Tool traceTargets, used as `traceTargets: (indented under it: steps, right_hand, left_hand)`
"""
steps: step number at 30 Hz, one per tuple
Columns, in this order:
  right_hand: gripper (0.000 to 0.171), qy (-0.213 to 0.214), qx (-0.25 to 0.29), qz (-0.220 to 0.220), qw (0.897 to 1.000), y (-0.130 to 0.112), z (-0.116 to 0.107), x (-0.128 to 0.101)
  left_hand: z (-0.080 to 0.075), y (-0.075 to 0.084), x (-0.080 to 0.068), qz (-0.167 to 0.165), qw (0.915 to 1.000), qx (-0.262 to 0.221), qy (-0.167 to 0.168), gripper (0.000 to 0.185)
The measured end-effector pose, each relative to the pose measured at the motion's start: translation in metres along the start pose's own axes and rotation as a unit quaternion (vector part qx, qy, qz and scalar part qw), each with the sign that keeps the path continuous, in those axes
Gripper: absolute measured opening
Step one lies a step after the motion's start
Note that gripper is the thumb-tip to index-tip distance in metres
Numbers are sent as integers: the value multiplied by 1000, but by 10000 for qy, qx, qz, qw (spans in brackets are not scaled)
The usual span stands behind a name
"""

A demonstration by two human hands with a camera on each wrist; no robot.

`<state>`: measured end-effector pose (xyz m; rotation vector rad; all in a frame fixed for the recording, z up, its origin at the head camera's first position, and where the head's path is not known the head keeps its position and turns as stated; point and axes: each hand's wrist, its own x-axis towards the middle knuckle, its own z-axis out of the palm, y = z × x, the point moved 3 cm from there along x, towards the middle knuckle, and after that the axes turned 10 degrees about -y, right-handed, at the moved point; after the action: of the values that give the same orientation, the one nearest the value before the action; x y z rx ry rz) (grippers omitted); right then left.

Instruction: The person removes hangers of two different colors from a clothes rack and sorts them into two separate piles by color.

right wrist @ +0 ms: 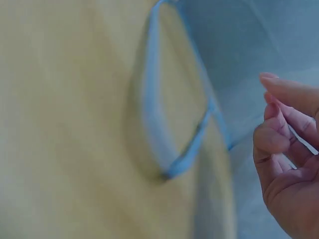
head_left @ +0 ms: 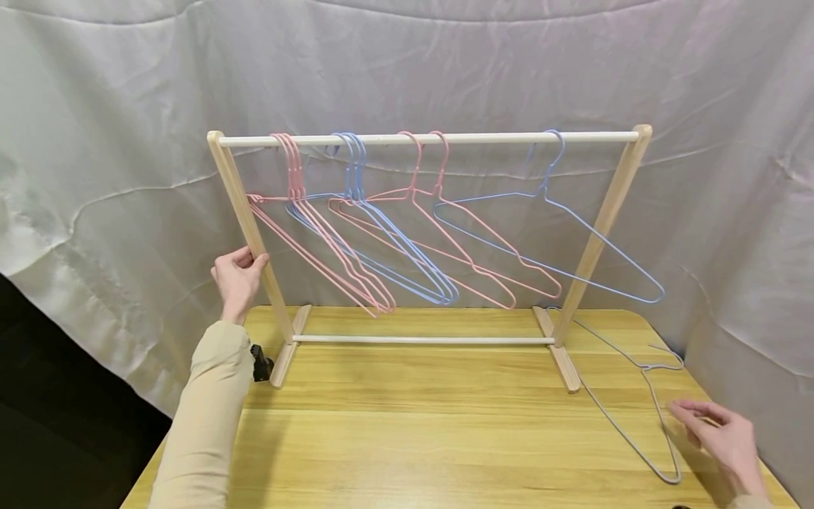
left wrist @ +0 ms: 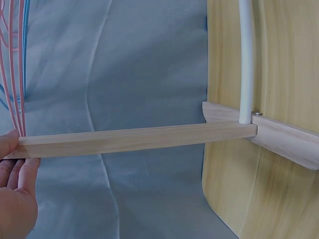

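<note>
A small wooden rack (head_left: 598, 226) stands on the far half of the wooden surface (head_left: 413, 431), its white top rail (head_left: 426, 138) carrying pink hangers (head_left: 318, 247) at the left, blue hangers (head_left: 381, 247) beside them, two more pink hangers (head_left: 458, 247) near the middle and one wide blue hanger (head_left: 572, 233) at the right. The left hand (head_left: 238, 279) grips the rack's left slanted post (head_left: 244, 205) about halfway up, its fingers (head_left: 244, 260) curled round the wood with the thumb on the near side; the left wrist view shows the same post (left wrist: 134, 140) running from the hand (left wrist: 17, 194) to the foot (left wrist: 284, 139), where the white lower rail (left wrist: 245, 59) joins. One more blue hanger (head_left: 642, 403) lies flat on the surface at the near right, just beside the rack's right foot (head_left: 559, 353), with its hook pointing toward the right edge. The right hand (head_left: 725, 438) hovers just right of this hanger's lower end, fingers (head_left: 696, 410) loosely spread and pointing left toward the wire, holding nothing; I cannot tell whether a fingertip touches it. In the blurred right wrist view, the hand's (right wrist: 291, 159) fingers are relaxed and slightly bent near a loop of the blue wire (right wrist: 169, 124). A pale cloth backdrop (head_left: 127, 106) hangs behind the rack.
</note>
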<state>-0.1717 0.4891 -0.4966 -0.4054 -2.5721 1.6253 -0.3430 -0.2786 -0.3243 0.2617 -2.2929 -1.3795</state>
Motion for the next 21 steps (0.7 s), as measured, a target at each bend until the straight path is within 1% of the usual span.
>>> traceTargets:
  steps: [3,5,6,9,11,13,15,16,17,18,20,21]
  right_hand:
    - [12,21,208,-656,9976,-29,-5,5]
    - [13,54,573,-1111,9921,-54,-9,9]
    - [13,52,792,-1341,9878,-67,-10,11]
    - [12,10,1375,-2072,9686,-108,-11,15]
    - [12,-131,1737,-2523,9518,-134,-10,17]
    - [13,-274,1984,-2929,9349,-159,-8,18]
    - [13,-342,2089,-3185,9240,-180,-5,19]
    - [13,-369,2169,-3328,9170,-190,-4,19]
    - [13,-345,2130,-3410,9150,-198,-2,20]
    - [13,-280,2026,-3454,9159,-205,-1,20]
    - [15,-123,1714,-3470,9220,-216,1,20]
    - [16,9,1425,-3463,9272,-221,3,21]
  left_hand:
    - [0,0,0,-24,10000,30,-21,34]
    - [0,1,0,-22,10000,32,-31,34]
    - [0,0,0,-16,10000,37,-33,34]
    - [-1,0,0,2,10000,40,-27,34]
    - [-2,0,0,12,10000,45,-17,34]
    - [-2,-1,0,-3,10000,42,-8,34]
    - [-2,-1,0,-19,10000,55,-10,34]
    - [-2,-1,0,-21,10000,65,-14,34]
    - [-2,-1,0,-27,10000,71,-20,34]
    - [-2,-1,0,-35,10000,79,-27,35]
    - [-1,0,0,-28,9999,89,-36,35]
    - [0,0,0,-14,10000,82,-37,35]
